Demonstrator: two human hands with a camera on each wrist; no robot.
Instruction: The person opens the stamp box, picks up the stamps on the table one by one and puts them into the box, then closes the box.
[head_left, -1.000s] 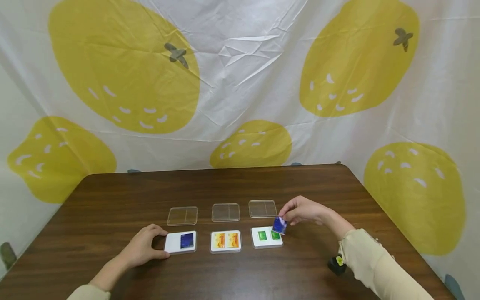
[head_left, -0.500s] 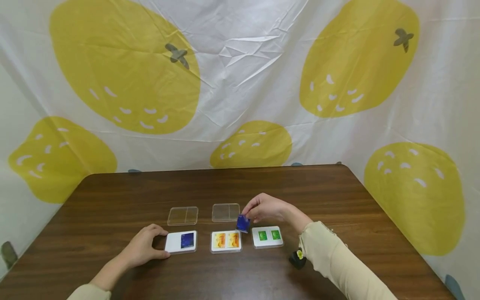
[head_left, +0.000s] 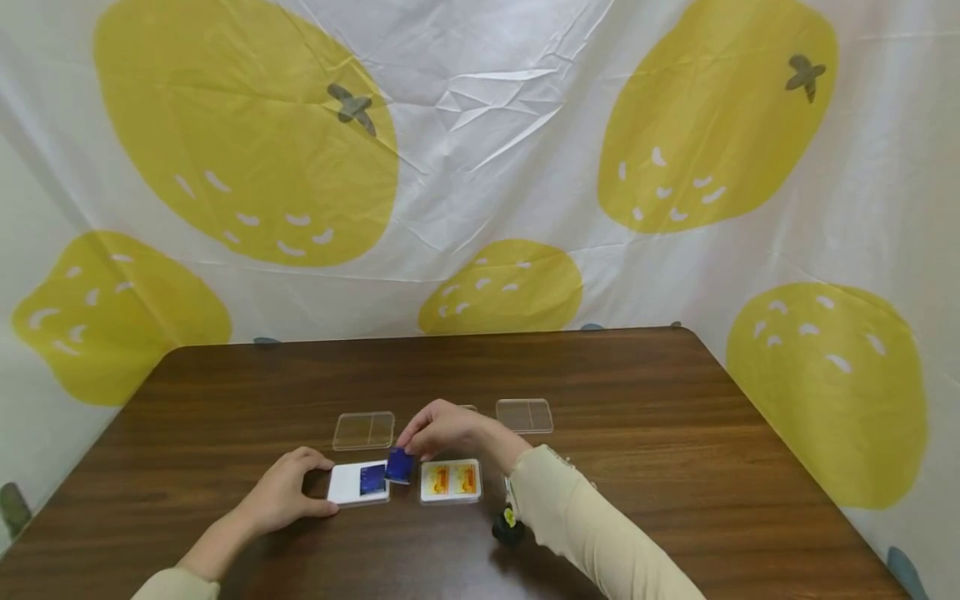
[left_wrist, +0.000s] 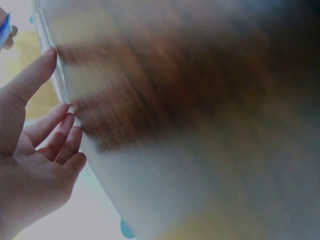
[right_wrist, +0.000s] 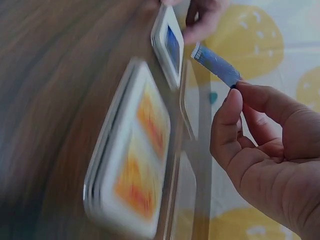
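Note:
My right hand [head_left: 446,429] pinches a small blue stamp [head_left: 399,467] between thumb and fingers; its notched edge shows in the right wrist view, where the stamp [right_wrist: 216,65] hangs tilted. It hovers just above the right end of a flat white case [head_left: 343,483], beside another blue stamp [head_left: 372,479] lying in that case's right half. The left half shows plain white. With thumb and fingertips at its left corners, my left hand [head_left: 288,487] holds the case flat on the table. To its right lies a second white case [head_left: 450,500] bearing two orange stamps.
Clear lids lie behind the cases: a left lid [head_left: 363,431], a right lid [head_left: 524,415] and a middle lid [head_left: 467,407] mostly behind my right hand. My right forearm [head_left: 570,500] covers the table right of the orange stamps. A printed cloth [head_left: 480,183] hangs behind the table.
My right hand has carried the blue stamp leftward, past the green and orange stamps, to the left case. The right arm now hides the green stamps. My left hand has stayed in place.

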